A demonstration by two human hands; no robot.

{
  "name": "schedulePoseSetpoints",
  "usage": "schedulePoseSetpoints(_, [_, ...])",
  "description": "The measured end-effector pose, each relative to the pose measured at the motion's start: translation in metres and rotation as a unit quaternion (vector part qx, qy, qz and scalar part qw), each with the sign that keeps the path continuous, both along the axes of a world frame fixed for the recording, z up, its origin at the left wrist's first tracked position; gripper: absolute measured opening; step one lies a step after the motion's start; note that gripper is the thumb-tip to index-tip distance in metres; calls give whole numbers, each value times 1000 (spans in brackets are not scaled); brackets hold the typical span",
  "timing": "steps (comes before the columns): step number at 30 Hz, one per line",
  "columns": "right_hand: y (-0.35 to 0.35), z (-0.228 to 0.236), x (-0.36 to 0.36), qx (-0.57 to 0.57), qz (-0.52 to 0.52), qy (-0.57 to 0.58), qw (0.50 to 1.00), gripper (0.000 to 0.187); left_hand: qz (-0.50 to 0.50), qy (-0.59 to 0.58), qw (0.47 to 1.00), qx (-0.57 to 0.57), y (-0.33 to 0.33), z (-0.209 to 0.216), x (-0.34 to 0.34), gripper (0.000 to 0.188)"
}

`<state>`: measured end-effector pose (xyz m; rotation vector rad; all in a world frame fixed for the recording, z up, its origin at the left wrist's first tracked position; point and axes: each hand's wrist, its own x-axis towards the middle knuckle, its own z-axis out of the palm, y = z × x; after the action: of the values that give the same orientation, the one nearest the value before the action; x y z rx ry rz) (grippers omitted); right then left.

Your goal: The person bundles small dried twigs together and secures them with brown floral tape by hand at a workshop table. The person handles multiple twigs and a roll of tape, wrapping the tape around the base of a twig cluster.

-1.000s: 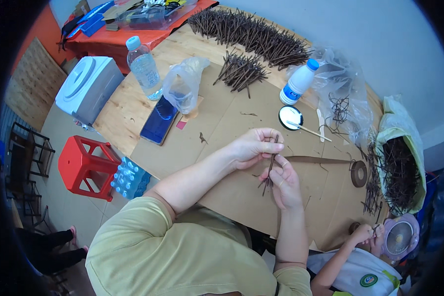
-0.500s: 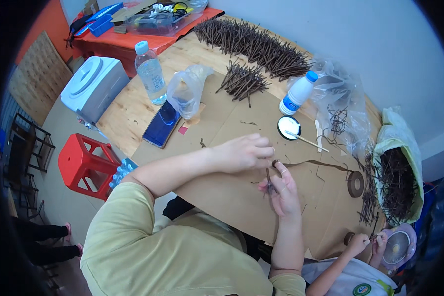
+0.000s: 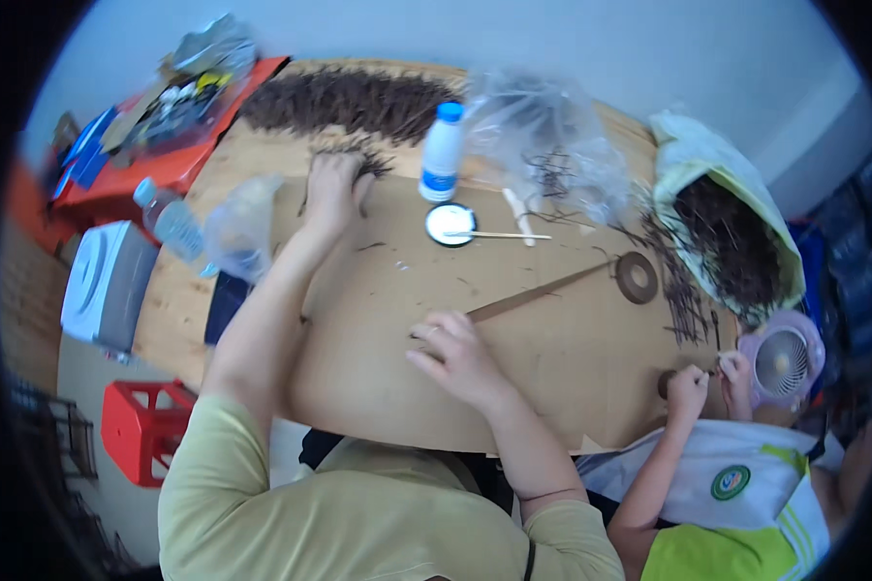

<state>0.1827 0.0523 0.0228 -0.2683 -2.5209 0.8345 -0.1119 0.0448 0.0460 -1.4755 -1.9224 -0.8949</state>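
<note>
Item one: small pile of thin brown stems (image 3: 370, 163), stiff, rough and spiky, at the far left of the cardboard sheet (image 3: 378, 387). The left hand (image 3: 331, 194) is over it, fingers curled down among the stems; whether they grip any cannot be told.

Step in hand, by judgement: handling at this pile, setting down or picking up (blur leaves it unsettled). Either calls for a light touch, since slender stems would likely snag on one another.

Item two: right hand (image 3: 460, 358), near the middle of the cardboard, palm down, fingers bent, thumb apart from them. A dark bit shows at the fingertips; whether it is held cannot be told.

Item three: flat, matt brown tape strip (image 3: 543, 290), running from its ring-shaped roll (image 3: 638, 278) at right to the right hand.

Item four: round black-rimmed dish of white paste (image 3: 444, 225), with a slim wooden stick (image 3: 513, 235) across it; just beyond stands a white plastic bottle (image 3: 442, 150), blue-capped.

Outward: a long bristling heap of stems (image 3: 344, 100) at the far edge; crinkled clear plastic bag (image 3: 572, 145); pale woven sack (image 3: 794, 261) of dark twigs, far right.
</note>
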Motion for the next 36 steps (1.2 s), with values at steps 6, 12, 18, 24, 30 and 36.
schedulePoseSetpoints(6, [6, 3, 15, -19, 79, 14, 997, 26, -520, -402, 627, -418, -13, 1, 138, 52])
schedulePoseSetpoints(12, [-8, 53, 54, 169, 32, -37, 984, 23, -524, -290, 683, -418, -17, -32, 137, 65])
schedulePoseSetpoints(18, [118, 74, 120, 134, -463, 163, 861, 25, -517, -366, 694, -342, -27, -35, 153, 76])
schedulePoseSetpoints(24, [230, -36, 194, 85, -825, -148, 539, 51, -471, -548, 644, -251, -51, -35, 149, 73])
schedulePoseSetpoints(30, [228, -41, 205, 78, -808, -87, 578, 32, -488, -663, 546, -156, -49, -44, 135, 68])
schedulePoseSetpoints(36, [180, -19, 204, 78, -745, 43, 662, 24, -452, -670, 587, -49, -51, -37, 134, 46])
